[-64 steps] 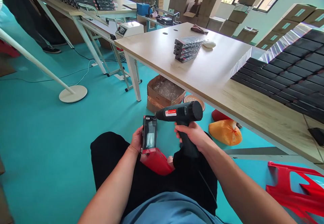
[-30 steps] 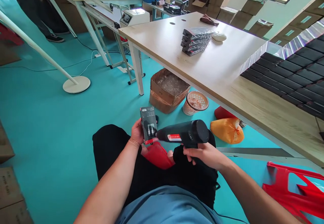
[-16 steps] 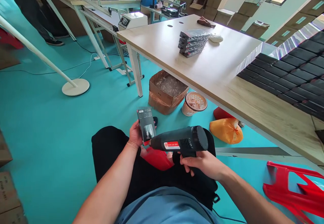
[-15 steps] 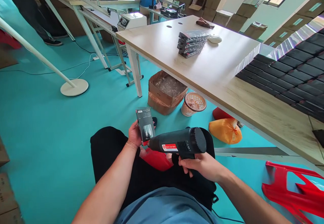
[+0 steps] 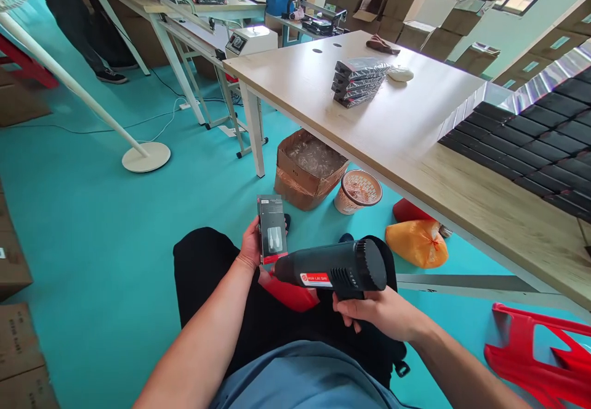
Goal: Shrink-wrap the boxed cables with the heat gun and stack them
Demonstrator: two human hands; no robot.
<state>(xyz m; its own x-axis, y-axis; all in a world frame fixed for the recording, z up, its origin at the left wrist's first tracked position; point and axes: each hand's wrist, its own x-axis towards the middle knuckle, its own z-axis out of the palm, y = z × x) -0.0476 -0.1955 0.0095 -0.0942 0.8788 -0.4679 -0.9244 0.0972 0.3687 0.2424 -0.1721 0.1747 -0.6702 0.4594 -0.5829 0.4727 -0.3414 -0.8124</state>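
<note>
My left hand (image 5: 250, 244) is closed around the edges of a flat dark box (image 5: 271, 221) with a red strip at its lower end and a pale picture on its face. The box is held upright above my lap. A black heat gun (image 5: 332, 267) with a red and white label lies level in my right hand (image 5: 364, 310), whose fingers wrap its handle. Its nozzle points left and sits close to the box's lower edge. Whether nozzle and box touch, I cannot tell.
A wooden table (image 5: 392, 132) holds a small stack of wrapped boxes (image 5: 357, 82) and many black boxes (image 5: 545, 132). Beneath it stand a carton (image 5: 307, 169), a basket (image 5: 357, 192) and an orange bag (image 5: 415, 242). A red stool (image 5: 521, 341) is at right; a person's legs (image 5: 69, 21) at upper left.
The whole view has shifted a little, so the surroundings appear further right. The box is now turned more upright and the heat gun's nozzle sits slightly lower against it. Both hands keep their hold.
</note>
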